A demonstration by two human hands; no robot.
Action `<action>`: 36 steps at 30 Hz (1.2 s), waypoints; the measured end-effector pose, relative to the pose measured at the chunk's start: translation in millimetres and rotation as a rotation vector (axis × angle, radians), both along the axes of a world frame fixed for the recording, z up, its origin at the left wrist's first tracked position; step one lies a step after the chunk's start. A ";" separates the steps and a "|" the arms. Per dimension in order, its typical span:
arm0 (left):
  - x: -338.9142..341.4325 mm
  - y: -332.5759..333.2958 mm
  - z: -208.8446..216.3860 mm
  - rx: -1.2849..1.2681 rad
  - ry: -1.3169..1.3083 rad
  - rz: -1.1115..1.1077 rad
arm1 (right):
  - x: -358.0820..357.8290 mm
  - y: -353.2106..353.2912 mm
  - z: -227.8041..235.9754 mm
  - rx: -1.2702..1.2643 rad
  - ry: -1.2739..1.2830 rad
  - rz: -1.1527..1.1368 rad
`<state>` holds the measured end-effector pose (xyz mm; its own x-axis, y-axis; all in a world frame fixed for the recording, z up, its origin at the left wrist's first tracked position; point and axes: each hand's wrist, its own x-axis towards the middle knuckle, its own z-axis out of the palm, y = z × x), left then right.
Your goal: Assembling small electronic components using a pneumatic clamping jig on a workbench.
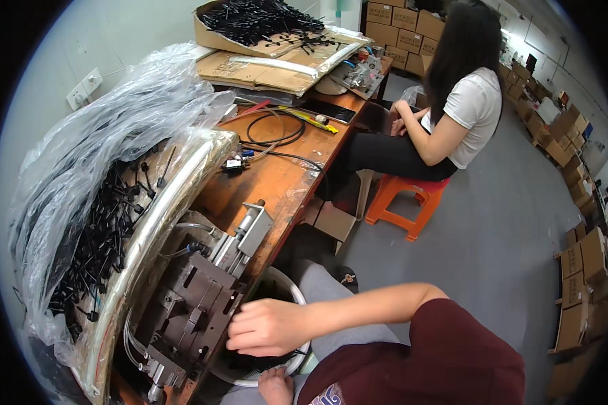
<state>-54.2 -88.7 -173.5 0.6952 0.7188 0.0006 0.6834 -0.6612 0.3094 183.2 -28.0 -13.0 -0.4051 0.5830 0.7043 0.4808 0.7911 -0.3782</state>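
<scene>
My right hand (267, 329) is closed, its fingers curled at the near edge of a dark metal fixture (194, 314) on the bench. Whatever it holds, if anything, is hidden behind the fingers. Lower down, my left hand (275, 387) has bent fingers by the rim of a white round bin (300, 295); what is in them cannot be made out. Dark pieces show inside the bin, partly covered by my right hand. The fixture carries a pneumatic cylinder (240, 237) at its far end and clear air hoses.
Black thin-stemmed parts (101, 236) lie on a plastic-wrapped tray (175, 196) behind the fixture. More fill a cardboard box (213, 37) further along the wooden bench (223, 196), past cables (277, 131) and a phone (327, 111). Another person (463, 101) sits on an orange stool (409, 202).
</scene>
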 end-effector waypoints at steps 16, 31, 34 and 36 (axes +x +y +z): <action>13.2 -6.4 0.2 -0.179 -0.107 0.059 | -31.0 -81.1 -191.6 -0.856 -0.474 -0.212; 19.1 -0.6 -0.5 -0.290 -0.093 0.222 | -30.3 -63.6 -194.5 -0.933 -0.331 -0.123; 22.2 3.6 2.5 -0.324 -0.059 0.200 | -28.5 -62.6 -196.7 -0.980 -0.327 -0.091; 24.2 5.5 3.5 -0.333 -0.090 0.188 | -26.7 -62.0 -196.0 -0.991 -0.327 -0.079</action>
